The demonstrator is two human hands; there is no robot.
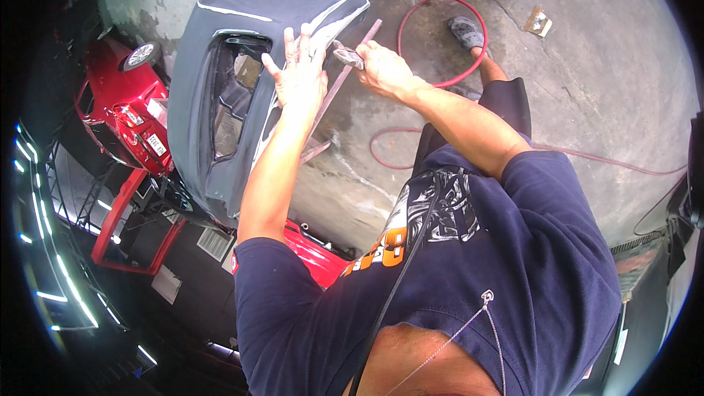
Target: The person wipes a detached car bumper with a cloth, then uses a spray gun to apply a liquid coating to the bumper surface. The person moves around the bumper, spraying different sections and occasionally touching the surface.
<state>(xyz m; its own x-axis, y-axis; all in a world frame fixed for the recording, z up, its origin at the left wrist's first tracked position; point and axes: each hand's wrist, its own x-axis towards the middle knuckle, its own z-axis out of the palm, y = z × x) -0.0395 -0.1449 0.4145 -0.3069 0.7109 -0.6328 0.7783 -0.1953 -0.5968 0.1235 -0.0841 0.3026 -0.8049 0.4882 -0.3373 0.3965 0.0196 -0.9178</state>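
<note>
Navy T-shirt [469,286] with a printed chest fills the lower frame, nearest the camera, a thin cord necklace [469,323] hanging across it. Beyond it, a grey car bumper panel [242,66] stands propped above the wet concrete floor [587,88], white filler patches near its top edge. A red car [132,110] sits at the left. A red air hose [440,44] lies looped on the floor by the person's sandalled foot [467,31]. Left hand [299,77] is open, fingers spread flat against the panel's right edge. Right hand [383,67] is closed around a small metallic tool [349,55], its tip just beside the panel's edge.
</note>
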